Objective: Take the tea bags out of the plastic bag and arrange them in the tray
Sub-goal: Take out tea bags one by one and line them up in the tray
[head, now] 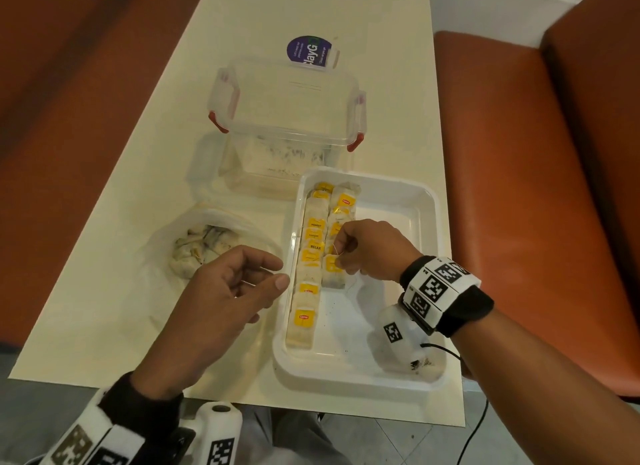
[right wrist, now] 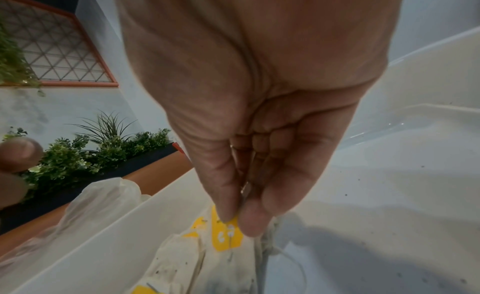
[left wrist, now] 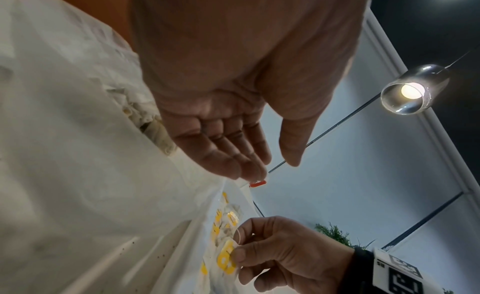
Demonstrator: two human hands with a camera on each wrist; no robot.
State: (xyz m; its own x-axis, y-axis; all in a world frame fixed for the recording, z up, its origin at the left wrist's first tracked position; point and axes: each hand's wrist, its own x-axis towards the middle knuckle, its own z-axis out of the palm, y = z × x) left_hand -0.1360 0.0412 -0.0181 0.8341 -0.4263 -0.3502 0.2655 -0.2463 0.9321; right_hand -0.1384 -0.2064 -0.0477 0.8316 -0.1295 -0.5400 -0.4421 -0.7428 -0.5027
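Toward the left edge of the tabletop (head: 121,222) lies the plastic bag (head: 166,250), its mouth open; a clump of pale tea bags (head: 204,250) shows inside, though the film blurs how many there are. The left hand (head: 221,298) hovers over the bag's near right part, between bag and tray, palm turned inward, fingers loosely bent with the thumb apart from them, gripping nothing. It covers part of the bag beneath it. In the left wrist view the same fingers (left wrist: 233,154) hang relaxed and empty.

Behind the bag, toward the far middle, stands a clear container (head: 287,125) with red clips; pale contents show hazily through its wall and cannot be identified. A purple round label (head: 308,50) lies past it, partly hidden by a white tab.

At the near right corner sits the white tray (head: 408,201). Two rows of tea bags with yellow tags run along its left side; the left row (head: 306,277) is longer than the right row. The right hand (head: 370,248) pinches the yellow tag (right wrist: 226,234) of the nearest tea bag (head: 333,274) in the right row between thumb and forefinger, the bag resting on the tray floor. The wrist gear hides the tray's near right part.
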